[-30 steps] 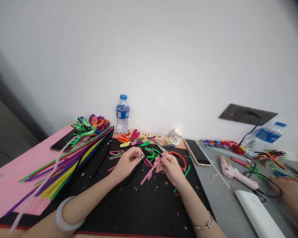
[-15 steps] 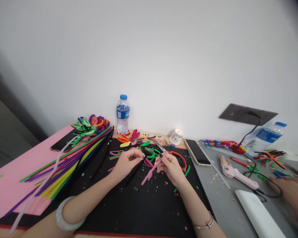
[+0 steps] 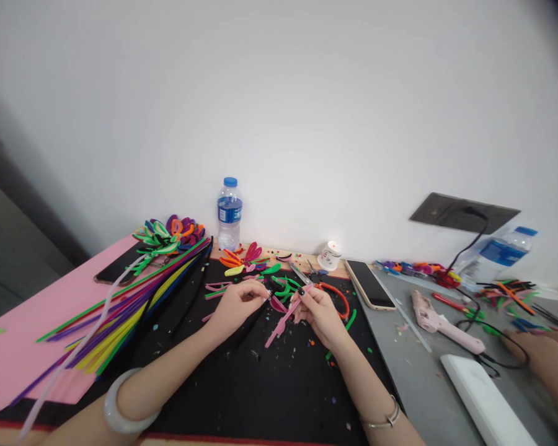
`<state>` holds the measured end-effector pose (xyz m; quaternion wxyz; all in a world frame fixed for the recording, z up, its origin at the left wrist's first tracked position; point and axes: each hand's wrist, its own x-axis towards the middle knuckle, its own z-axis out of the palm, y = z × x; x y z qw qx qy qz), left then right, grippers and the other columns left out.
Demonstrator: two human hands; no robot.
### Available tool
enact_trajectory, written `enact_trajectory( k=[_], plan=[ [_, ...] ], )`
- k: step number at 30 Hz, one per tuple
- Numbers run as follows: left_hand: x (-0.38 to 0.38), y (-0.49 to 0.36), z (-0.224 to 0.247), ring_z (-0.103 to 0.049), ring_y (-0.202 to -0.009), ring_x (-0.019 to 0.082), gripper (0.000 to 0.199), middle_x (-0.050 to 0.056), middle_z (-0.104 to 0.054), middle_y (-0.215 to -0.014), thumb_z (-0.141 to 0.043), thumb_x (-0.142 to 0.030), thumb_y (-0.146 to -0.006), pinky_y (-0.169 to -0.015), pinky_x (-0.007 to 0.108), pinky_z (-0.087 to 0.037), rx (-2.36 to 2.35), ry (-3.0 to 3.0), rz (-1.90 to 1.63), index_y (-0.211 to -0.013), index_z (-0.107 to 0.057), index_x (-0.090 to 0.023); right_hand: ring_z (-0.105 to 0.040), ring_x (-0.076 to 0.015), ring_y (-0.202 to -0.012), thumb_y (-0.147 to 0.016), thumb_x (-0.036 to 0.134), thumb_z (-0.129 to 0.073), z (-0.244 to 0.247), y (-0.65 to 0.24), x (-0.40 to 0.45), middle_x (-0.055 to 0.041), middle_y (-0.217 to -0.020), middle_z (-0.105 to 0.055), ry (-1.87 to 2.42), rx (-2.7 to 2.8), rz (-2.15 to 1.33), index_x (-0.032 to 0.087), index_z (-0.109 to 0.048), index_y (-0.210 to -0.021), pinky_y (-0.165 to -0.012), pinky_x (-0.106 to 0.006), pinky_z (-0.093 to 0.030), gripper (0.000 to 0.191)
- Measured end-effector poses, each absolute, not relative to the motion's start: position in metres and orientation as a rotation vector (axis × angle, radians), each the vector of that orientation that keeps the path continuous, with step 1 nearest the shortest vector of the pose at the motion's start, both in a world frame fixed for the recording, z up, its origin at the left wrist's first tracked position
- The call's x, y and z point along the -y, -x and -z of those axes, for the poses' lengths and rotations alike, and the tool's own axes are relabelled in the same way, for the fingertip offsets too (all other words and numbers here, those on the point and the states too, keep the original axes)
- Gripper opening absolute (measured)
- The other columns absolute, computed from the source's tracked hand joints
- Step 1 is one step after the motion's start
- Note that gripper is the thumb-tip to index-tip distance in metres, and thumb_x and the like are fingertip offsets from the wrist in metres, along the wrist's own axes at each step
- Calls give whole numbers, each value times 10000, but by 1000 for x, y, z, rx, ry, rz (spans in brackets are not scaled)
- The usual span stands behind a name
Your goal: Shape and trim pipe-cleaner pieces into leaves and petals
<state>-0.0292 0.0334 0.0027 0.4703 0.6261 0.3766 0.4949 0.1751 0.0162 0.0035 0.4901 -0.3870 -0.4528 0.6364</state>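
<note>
My right hand (image 3: 319,313) pinches a pink pipe cleaner (image 3: 279,328) between thumb and fingers; its lower part is folded or twisted and points down to the left. To its left, my left hand (image 3: 242,305) has thumb and forefinger pressed together. What they hold, if anything, is too small and dark to make out. Between the hands lie a dark pink loop (image 3: 278,305) and green pipe cleaner pieces (image 3: 287,287). Scissors with orange handles (image 3: 341,297) lie just behind my right hand, partly hidden by it.
Long coloured pipe cleaners (image 3: 121,322) lie left on pink card (image 3: 18,341). A water bottle (image 3: 229,217), petal-shaped pieces (image 3: 246,257) and a paper cup (image 3: 329,256) stand along the wall. Rightward are a phone (image 3: 370,285), a pink glue gun (image 3: 446,328) and a co-worker's hand (image 3: 539,359).
Almost nothing differs. Both hands keep their places and the pink pipe cleaner stays in my right hand; the view has shifted very slightly.
</note>
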Motion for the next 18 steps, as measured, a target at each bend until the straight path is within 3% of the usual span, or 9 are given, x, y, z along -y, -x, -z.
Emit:
enact_trajectory(
  k=[8, 13, 16, 18],
  plan=[
    [-34, 31, -2, -595, -710, 173, 78, 32, -646, -706, -616, -165, -669, -687, 284, -460, -931, -1538, -1173, -595, -637, -177, -546, -85, -457, -776, 420, -646, -5, -177, -16, -16, -582, -633, 976, 1130, -1528, 134, -643, -727, -481, -198, -455, 290],
    [-34, 30, 2, -517, -650, 127, 162, -8, -545, -674, -615, -166, -684, -643, 249, -412, -862, -1500, -1137, -570, -500, -176, -465, -76, -383, -767, 434, -625, -2, -175, -17, 27, -514, -569, 1102, 1240, -1443, 145, -599, -751, -391, -189, -371, 290],
    [-34, 29, 5, -491, -697, 114, 233, -18, -506, -741, -630, -166, -697, -656, 232, -393, -820, -1497, -1150, -615, -412, -184, -380, -71, -337, -775, 379, -600, 1, -171, -17, 85, -443, -472, 1237, 1380, -1283, 165, -562, -834, -361, -186, -278, 225],
    [-34, 28, 7, -467, -698, 107, 278, -28, -480, -758, -649, -171, -693, -644, 222, -378, -811, -1496, -1141, -639, -376, -191, -382, -82, -369, -788, 313, -579, 0, -169, -15, 105, -451, -433, 1295, 1472, -1125, 175, -539, -958, -398, -193, -281, 223]
  ],
)
